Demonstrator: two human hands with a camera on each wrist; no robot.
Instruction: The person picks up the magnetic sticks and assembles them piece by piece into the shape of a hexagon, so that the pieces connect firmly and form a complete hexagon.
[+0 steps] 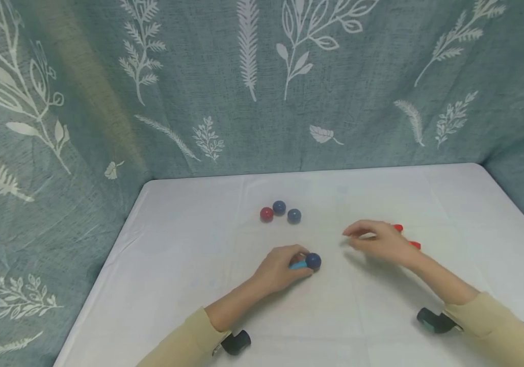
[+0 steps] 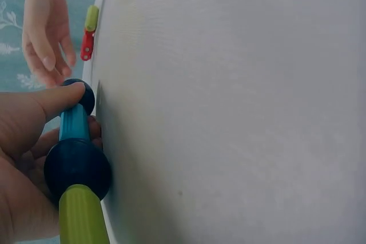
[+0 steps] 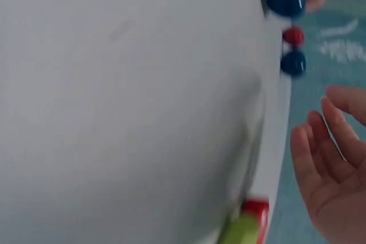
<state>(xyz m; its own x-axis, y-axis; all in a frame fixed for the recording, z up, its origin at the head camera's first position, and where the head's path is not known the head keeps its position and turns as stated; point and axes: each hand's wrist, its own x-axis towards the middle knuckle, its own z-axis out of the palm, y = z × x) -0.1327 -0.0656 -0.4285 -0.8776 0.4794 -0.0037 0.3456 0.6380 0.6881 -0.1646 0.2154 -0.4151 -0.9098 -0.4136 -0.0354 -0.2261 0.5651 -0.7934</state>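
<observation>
My left hand (image 1: 278, 270) grips a toy piece made of rods and balls, low over the white table. In the left wrist view its light-blue rod (image 2: 74, 123) joins two dark-blue balls, the nearer ball (image 2: 78, 170) carrying a green rod (image 2: 83, 215). The thumb presses on the farther ball. To the right, my right hand (image 1: 378, 240) hovers with nothing in it, fingers loosely bent and apart. Partly hidden behind that hand are two red-ended pieces (image 1: 415, 245); the left wrist view shows a red and green piece (image 2: 88, 41).
Beyond the left hand, a red ball (image 1: 266, 214) and two blue balls (image 1: 294, 216) sit close together on the white-covered table (image 1: 188, 229). A teal curtain (image 1: 262, 127) with white leaf prints hangs behind and along the sides.
</observation>
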